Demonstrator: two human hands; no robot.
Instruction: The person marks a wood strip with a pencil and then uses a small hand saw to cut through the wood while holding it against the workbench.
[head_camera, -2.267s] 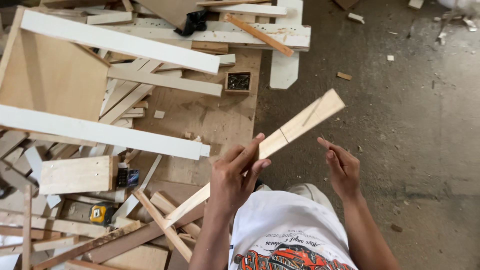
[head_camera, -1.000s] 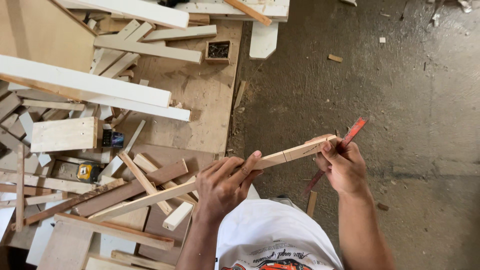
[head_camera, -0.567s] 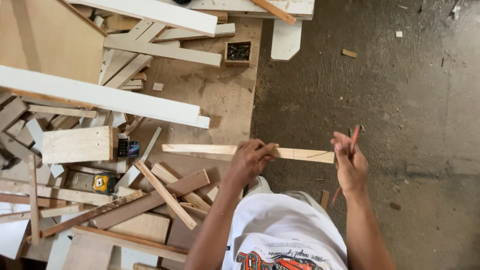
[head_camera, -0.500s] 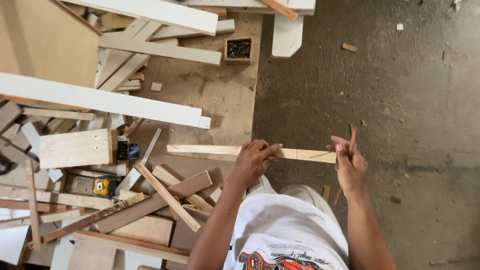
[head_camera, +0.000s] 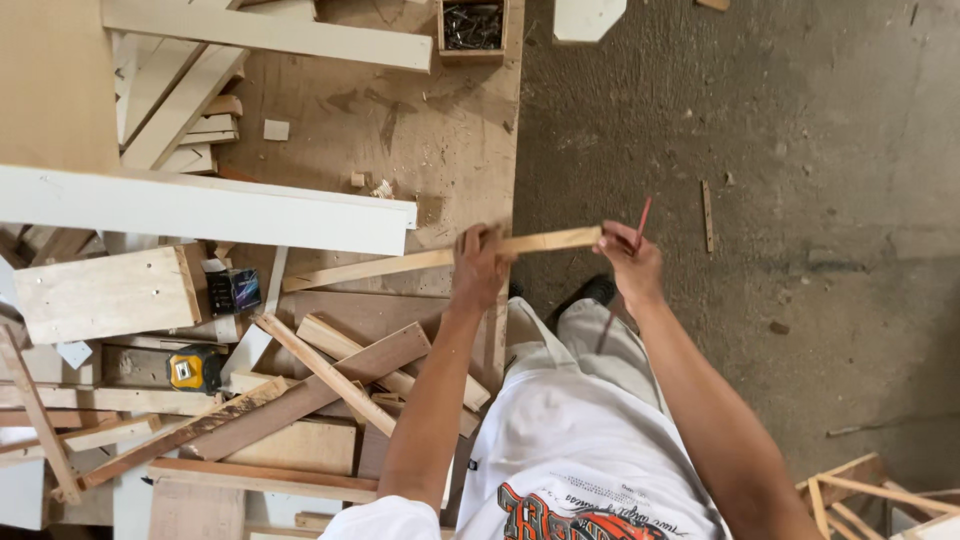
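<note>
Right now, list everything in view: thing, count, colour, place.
thin wooden strip: one, pale, held level in both hands
pencil: one, red, in right hand
long board: one, white, left
wood block: one, pale, far left
tape measure: one, yellow and black, lower left
box of screws: one, wooden, top
offcuts: many, brown and pale, lower left
floor: grey concrete, right
left hand: grips strip
right hand: at strip's end

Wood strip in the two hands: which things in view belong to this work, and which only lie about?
In use:
- wood strip, held by the left hand near its middle
- right hand at the strip's end
- red pencil in the right hand

Lying about:
- yellow tape measure
- white board
- box of screws
- loose wood offcuts
</note>
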